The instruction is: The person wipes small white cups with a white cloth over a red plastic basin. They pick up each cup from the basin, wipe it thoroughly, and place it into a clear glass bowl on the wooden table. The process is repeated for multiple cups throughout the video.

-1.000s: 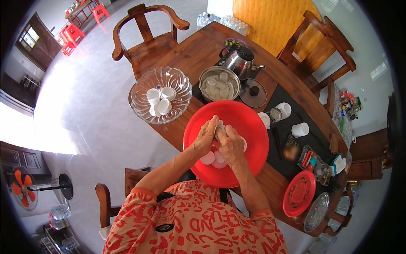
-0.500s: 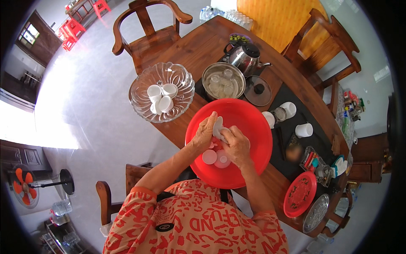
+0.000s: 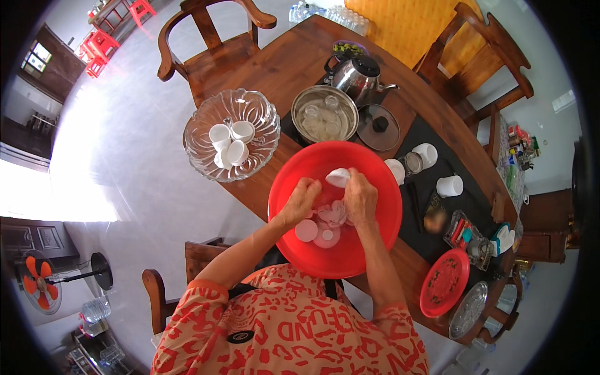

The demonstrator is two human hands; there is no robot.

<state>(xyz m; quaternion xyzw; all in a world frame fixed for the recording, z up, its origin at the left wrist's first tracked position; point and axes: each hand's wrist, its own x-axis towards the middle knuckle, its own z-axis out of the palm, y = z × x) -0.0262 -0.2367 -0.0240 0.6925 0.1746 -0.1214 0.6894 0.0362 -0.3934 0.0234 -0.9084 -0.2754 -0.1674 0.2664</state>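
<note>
A small white cup [image 3: 338, 178] is pinched in the fingers of my right hand [image 3: 360, 195], tilted above the large red basin [image 3: 287, 250]. Left of it, my left hand [image 3: 301, 200] hovers over the basin with its fingers closed; whether anything is in them is hidden. Below my hands, inside the basin, lie a white round cup [image 3: 306, 230], a paler round piece [image 3: 327, 236] and a pale, crumpled-looking thing [image 3: 334, 214] I cannot make out. Several white cups [image 3: 237, 152] rest in a scalloped clear glass bowl [image 3: 265, 153] beyond my left hand.
Behind the basin stand a steel pot [image 3: 300, 128] with glass cups inside, a steel kettle [image 3: 357, 80] and a glass lid [image 3: 389, 139]. White cups [image 3: 450, 185], a glass jar [image 3: 413, 164] and a red tray [image 3: 445, 284] are on the right. A wooden armchair [image 3: 215, 56] stands at the far left.
My hands have moved apart. The white cup now shows in my right hand, away from my left. A pale crumpled thing now shows in the basin below them.
</note>
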